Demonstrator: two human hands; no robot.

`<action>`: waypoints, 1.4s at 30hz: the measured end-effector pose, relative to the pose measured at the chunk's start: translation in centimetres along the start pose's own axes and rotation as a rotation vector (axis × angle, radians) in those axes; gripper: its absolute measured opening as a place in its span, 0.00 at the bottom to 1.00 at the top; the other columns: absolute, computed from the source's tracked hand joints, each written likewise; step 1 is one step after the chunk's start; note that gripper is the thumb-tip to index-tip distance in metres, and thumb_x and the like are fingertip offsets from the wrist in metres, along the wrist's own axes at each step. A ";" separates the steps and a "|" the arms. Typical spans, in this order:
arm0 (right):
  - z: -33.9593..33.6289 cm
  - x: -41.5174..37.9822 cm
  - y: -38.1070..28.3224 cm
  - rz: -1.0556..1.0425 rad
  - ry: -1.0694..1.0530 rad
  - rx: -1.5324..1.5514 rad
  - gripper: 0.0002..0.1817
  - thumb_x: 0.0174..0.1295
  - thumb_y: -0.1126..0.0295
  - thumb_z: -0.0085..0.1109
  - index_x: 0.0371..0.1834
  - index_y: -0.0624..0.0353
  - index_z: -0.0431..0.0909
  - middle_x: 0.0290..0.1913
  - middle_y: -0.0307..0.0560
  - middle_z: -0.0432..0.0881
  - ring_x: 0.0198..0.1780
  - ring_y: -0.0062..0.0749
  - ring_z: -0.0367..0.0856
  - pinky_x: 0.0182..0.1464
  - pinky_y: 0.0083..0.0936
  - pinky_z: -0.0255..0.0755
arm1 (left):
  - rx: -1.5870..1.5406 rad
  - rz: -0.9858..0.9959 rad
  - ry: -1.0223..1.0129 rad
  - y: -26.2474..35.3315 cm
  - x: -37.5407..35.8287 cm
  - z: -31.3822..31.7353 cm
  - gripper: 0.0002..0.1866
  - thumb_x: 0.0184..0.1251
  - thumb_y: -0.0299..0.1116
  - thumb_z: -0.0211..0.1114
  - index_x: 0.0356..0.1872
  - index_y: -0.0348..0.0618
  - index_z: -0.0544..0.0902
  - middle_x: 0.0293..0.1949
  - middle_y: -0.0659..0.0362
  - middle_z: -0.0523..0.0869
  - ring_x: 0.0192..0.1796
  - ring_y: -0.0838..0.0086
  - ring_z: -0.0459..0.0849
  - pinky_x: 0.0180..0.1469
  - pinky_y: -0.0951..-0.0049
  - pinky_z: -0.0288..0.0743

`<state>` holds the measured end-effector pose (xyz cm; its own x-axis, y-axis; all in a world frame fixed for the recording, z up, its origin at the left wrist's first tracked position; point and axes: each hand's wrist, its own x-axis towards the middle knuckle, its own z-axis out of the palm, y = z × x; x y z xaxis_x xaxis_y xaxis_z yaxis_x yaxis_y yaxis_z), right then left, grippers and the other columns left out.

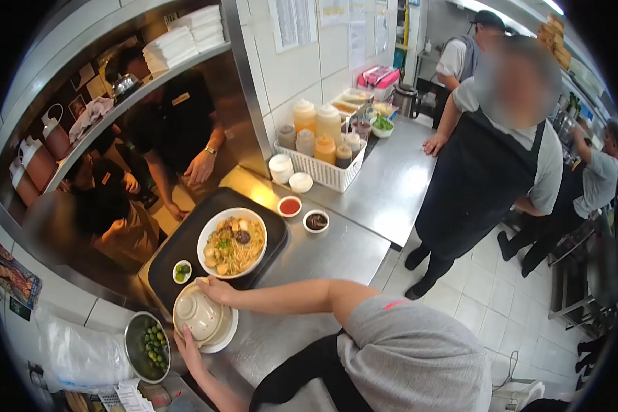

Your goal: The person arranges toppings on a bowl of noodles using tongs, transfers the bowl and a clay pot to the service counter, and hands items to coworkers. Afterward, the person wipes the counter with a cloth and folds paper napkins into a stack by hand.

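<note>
A lidded cream clay pot (pixel 200 316) sits on a white plate (pixel 228 338) at the near corner of the black tray (pixel 166 257). My right hand (pixel 218 291) grips its upper rim, and my left hand (pixel 187 341) holds its lower left side. Some fingers are hidden by the pot. On the tray, a large white bowl of noodle soup (pixel 232 243) stands beside the pot, with a small dish of green citrus (pixel 182 272) to its left.
Sauce cups, red (pixel 290 206) and dark (pixel 316 221), stand right of the tray. Behind is a white bottle basket (pixel 323 168). A metal bowl of green citrus (pixel 148 347) is at lower left. People stand beyond the pass window; an aproned co-worker (pixel 484 165) is at right.
</note>
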<state>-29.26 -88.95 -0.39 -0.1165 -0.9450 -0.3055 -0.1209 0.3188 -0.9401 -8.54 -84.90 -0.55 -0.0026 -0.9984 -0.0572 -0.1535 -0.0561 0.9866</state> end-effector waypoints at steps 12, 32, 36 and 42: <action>1.7 2.2 3.0 -0.172 0.218 0.090 0.33 0.66 0.42 0.39 0.55 0.65 0.69 0.49 0.59 0.78 0.52 0.42 0.76 0.56 0.30 0.67 | -0.331 -0.059 0.204 -1.0 4.4 2.0 0.34 0.61 0.42 0.66 0.66 0.43 0.63 0.61 0.51 0.69 0.60 0.67 0.71 0.62 0.67 0.65; -7.6 -6.1 -3.0 0.047 -0.383 -0.172 0.37 0.68 0.47 0.43 0.70 0.65 0.52 0.67 0.54 0.62 0.68 0.34 0.61 0.67 0.31 0.56 | -0.270 0.156 0.405 -3.1 -1.0 2.4 0.29 0.68 0.45 0.55 0.63 0.36 0.65 0.65 0.49 0.63 0.67 0.62 0.62 0.67 0.66 0.54; -12.1 -7.4 -10.7 -0.324 -1.076 -1.039 0.37 0.66 0.49 0.49 0.69 0.64 0.55 0.64 0.54 0.67 0.62 0.37 0.70 0.64 0.29 0.61 | -0.403 0.094 0.197 -2.7 -8.1 2.6 0.28 0.66 0.37 0.59 0.64 0.37 0.64 0.63 0.51 0.67 0.64 0.66 0.66 0.63 0.69 0.62; -7.0 -8.0 -27.0 -0.985 -0.833 -1.526 0.22 0.56 0.56 0.59 0.47 0.62 0.74 0.51 0.59 0.76 0.53 0.50 0.74 0.52 0.43 0.70 | -0.302 -0.032 0.188 -5.0 -18.6 1.6 0.23 0.64 0.32 0.61 0.59 0.37 0.70 0.55 0.57 0.76 0.55 0.75 0.75 0.58 0.74 0.67</action>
<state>-31.97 -89.47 28.53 0.8508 -0.4538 -0.2650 -0.4831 -0.8739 -0.0547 -9.30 -66.04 -4.66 0.1838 -0.9791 -0.0870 0.1481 -0.0599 0.9872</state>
